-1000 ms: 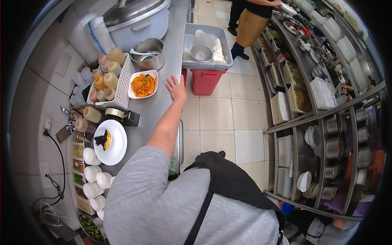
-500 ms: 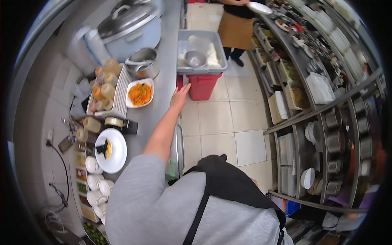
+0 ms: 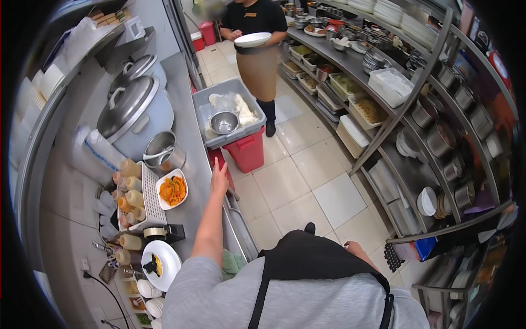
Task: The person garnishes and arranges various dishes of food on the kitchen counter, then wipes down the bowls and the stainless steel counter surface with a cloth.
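My left hand (image 3: 219,178) reaches forward along the counter's edge, fingers stretched and slightly apart, holding nothing. Just ahead of it stands a red bin (image 3: 245,151) with a grey tub (image 3: 239,130) on top; in the tub are a metal bowl (image 3: 224,123) and whitish bagged stuff. To the left of this hand, a square white bowl of orange food (image 3: 173,189) sits on the steel counter (image 3: 189,219). My right hand (image 3: 357,250) hangs low beyond the black apron, partly hidden, its fingers too small to read.
A person in a tan apron (image 3: 256,71) stands in the aisle, holding a white plate (image 3: 252,39). Steel shelving (image 3: 408,241) with pots and bowls lines the right. Sauce bottles in a white basket (image 3: 155,192), a metal pot (image 3: 164,151) and a round plate (image 3: 163,266) occupy the counter.
My view has tilted up and turned, bringing more of the aisle and the other person into sight. My left hand stays stretched out by the counter edge; my right hand shows more.
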